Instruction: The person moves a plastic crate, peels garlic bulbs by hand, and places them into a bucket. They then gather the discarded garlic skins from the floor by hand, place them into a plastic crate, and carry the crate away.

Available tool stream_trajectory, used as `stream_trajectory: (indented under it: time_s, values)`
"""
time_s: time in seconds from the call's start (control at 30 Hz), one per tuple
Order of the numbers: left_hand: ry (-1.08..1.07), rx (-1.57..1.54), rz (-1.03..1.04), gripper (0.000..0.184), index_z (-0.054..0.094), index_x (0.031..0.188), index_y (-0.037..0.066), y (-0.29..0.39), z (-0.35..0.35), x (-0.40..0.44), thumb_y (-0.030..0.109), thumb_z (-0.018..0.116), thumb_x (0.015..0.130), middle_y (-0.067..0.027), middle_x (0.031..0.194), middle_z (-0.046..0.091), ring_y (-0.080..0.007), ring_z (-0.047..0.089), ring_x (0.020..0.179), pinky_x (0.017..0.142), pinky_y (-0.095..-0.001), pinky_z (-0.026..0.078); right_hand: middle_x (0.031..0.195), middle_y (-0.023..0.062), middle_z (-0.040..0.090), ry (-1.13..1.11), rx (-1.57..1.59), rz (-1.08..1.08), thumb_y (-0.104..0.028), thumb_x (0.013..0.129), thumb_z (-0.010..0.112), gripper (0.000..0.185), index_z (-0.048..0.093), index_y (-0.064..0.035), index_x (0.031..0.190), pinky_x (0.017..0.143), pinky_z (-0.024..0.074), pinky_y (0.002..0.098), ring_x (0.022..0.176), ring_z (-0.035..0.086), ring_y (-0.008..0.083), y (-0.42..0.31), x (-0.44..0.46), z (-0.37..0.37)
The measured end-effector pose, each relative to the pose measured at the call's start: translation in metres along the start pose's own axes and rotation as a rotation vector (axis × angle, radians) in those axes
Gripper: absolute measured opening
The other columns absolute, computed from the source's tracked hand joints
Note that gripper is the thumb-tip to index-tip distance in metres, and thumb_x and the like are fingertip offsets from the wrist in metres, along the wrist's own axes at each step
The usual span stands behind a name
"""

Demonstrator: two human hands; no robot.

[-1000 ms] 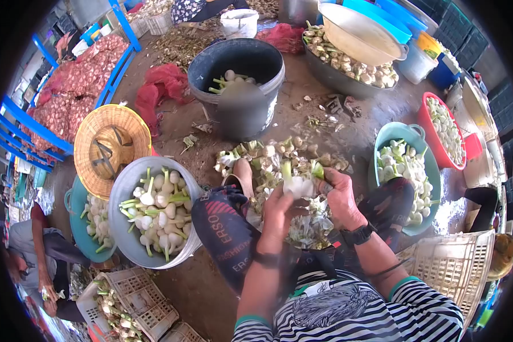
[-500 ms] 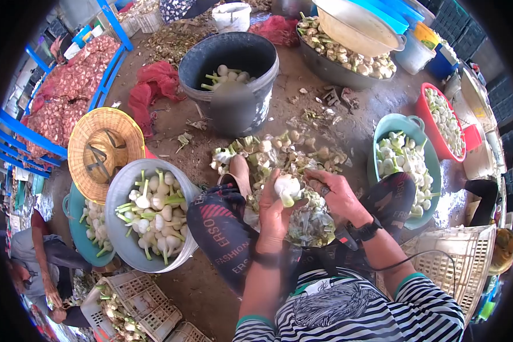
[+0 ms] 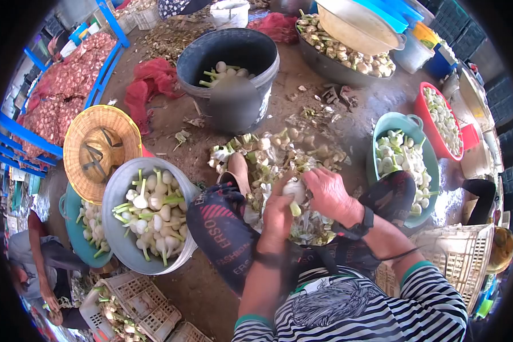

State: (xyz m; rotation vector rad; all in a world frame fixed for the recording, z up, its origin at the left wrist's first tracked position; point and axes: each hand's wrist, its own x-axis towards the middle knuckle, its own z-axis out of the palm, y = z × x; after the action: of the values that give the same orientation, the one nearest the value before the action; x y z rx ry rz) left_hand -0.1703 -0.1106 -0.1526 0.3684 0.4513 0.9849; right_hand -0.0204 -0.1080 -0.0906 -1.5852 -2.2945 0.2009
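Observation:
A white garlic bulb [image 3: 293, 190] with a short green stem stub sits in my left hand [image 3: 278, 214], its fingers wrapped round the side and the stem pointing toward me. My right hand [image 3: 329, 194], a dark watch on its wrist, is curled with fingertips pressed against the bulb's far right side. Its palm is turned away, so anything else inside it is hidden. Beneath both hands, between my legs, lies a heap of loose garlic skins and trimmings [image 3: 313, 225].
A grey bucket of trimmed garlic [image 3: 111, 228] stands left, beside a straw hat [image 3: 105, 165]. Ahead is a black bucket [image 3: 191, 68] with several bulbs. Right are a green basin [image 3: 376, 165] and a red basin [image 3: 460, 155], both holding garlic. Another person [image 3: 40, 256] sits at far left.
My right hand has moved in over the bulb, its fingers now touching it. The bulb has turned, with its stem now pointing more toward me. The surroundings look the same.

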Motion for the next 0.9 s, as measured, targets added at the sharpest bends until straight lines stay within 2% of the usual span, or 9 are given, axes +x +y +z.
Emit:
stream_trajectory:
  time_s: [0.13, 0.27, 0.37, 0.43, 0.47, 0.6, 0.7, 0.83, 0.9]
  values:
    - [-0.087, 0.138, 0.005, 0.071, 0.028, 0.138, -0.002, 0.002, 0.009, 0.001, 0.003, 0.051, 0.071, -0.0118, 0.121, 0.050, -0.0200, 0.053, 0.105, 0.088, -0.0292, 0.044, 0.074, 0.0121, 0.054, 0.109, 0.038, -0.190, 0.000, 0.060, 0.058, 0.024, 0.050, -0.0030, 0.083, 0.061, 0.0451, 0.0427, 0.073, 0.055, 0.0329, 0.033, 0.018, 0.002]
    - [-0.144, 0.203, -0.051, 0.088, 0.021, 0.142, 0.003, 0.001, 0.011, -0.003, -0.002, 0.062, 0.063, -0.0127, 0.112, 0.054, -0.0194, 0.055, 0.099, 0.085, -0.0300, 0.045, 0.075, 0.0126, 0.056, 0.169, 0.031, 0.021, -0.003, 0.068, 0.056, 0.014, 0.051, -0.0035, 0.080, 0.061, 0.0453, 0.0442, 0.074, 0.056, 0.0338, 0.051, 0.026, 0.030]
    - [-0.108, 0.201, -0.003, 0.100, 0.010, 0.145, 0.009, 0.001, 0.010, -0.004, -0.008, 0.065, 0.062, -0.0140, 0.107, 0.056, -0.0208, 0.058, 0.095, 0.081, -0.0320, 0.048, 0.076, 0.0133, 0.060, -0.052, -0.049, 0.474, -0.010, 0.073, 0.054, 0.010, 0.056, -0.0048, 0.082, 0.061, 0.0461, 0.0448, 0.073, 0.059, 0.0351, 0.085, 0.012, 0.077]
    - [-0.018, 0.241, 0.095, 0.101, 0.007, 0.145, 0.009, 0.001, 0.013, -0.003, -0.011, 0.064, 0.063, -0.0149, 0.108, 0.056, -0.0210, 0.058, 0.095, 0.081, -0.0320, 0.049, 0.078, 0.0153, 0.063, -0.657, -0.163, 0.332, -0.013, 0.077, 0.051, 0.013, 0.061, -0.0068, 0.084, 0.064, 0.0480, 0.0443, 0.076, 0.061, 0.0357, 0.072, -0.009, 0.068]
    - [0.006, 0.263, 0.119, 0.100, 0.007, 0.145, 0.009, 0.003, 0.015, -0.003, -0.014, 0.062, 0.064, -0.0143, 0.110, 0.055, -0.0200, 0.058, 0.096, 0.082, -0.0313, 0.050, 0.081, 0.0170, 0.064, -0.766, -0.159, 0.382, -0.008, 0.075, 0.051, 0.016, 0.063, -0.0060, 0.086, 0.070, 0.0487, 0.0420, 0.082, 0.062, 0.0348, 0.068, -0.013, 0.061]
    - [0.112, 0.359, 0.219, 0.089, 0.021, 0.142, 0.007, -0.012, 0.006, 0.007, -0.013, 0.061, 0.065, -0.0113, 0.111, 0.054, -0.0186, 0.057, 0.096, 0.081, -0.0288, 0.050, 0.088, 0.0188, 0.064, -0.184, 0.439, 0.439, -0.003, 0.074, 0.050, 0.028, 0.064, -0.0058, 0.099, 0.075, 0.0472, 0.0379, 0.085, 0.061, 0.0336, 0.070, -0.013, 0.021]
    - [0.125, 0.144, 0.118, 0.078, 0.030, 0.138, 0.004, -0.015, -0.004, 0.012, -0.009, 0.061, 0.067, -0.0106, 0.111, 0.054, -0.0186, 0.057, 0.094, 0.078, -0.0288, 0.051, 0.089, 0.0196, 0.064, -0.180, 0.371, 0.456, -0.004, 0.075, 0.049, 0.029, 0.064, -0.0062, 0.101, 0.074, 0.0472, 0.0391, 0.085, 0.061, 0.0344, 0.095, -0.008, 0.015]
    - [0.174, -0.125, -0.006, 0.056, 0.044, 0.128, -0.001, -0.018, -0.013, 0.011, -0.004, 0.055, 0.073, -0.0111, 0.106, 0.057, -0.0186, 0.059, 0.084, 0.073, -0.0282, 0.052, 0.088, 0.0206, 0.064, -0.038, 0.281, 0.779, -0.013, 0.080, 0.055, 0.022, 0.064, -0.0053, 0.098, 0.074, 0.0482, 0.0409, 0.083, 0.062, 0.0348, 0.178, 0.013, 0.046]
    - [0.262, 0.252, 0.081, 0.044, 0.048, 0.122, -0.003, -0.015, -0.012, 0.011, -0.002, 0.052, 0.078, -0.0125, 0.102, 0.058, -0.0187, 0.060, 0.082, 0.070, -0.0288, 0.052, 0.090, 0.0207, 0.064, -0.023, 0.237, 0.935, -0.015, 0.080, 0.057, 0.022, 0.064, -0.0054, 0.098, 0.075, 0.0483, 0.0413, 0.085, 0.062, 0.0345, 0.211, 0.026, 0.063]
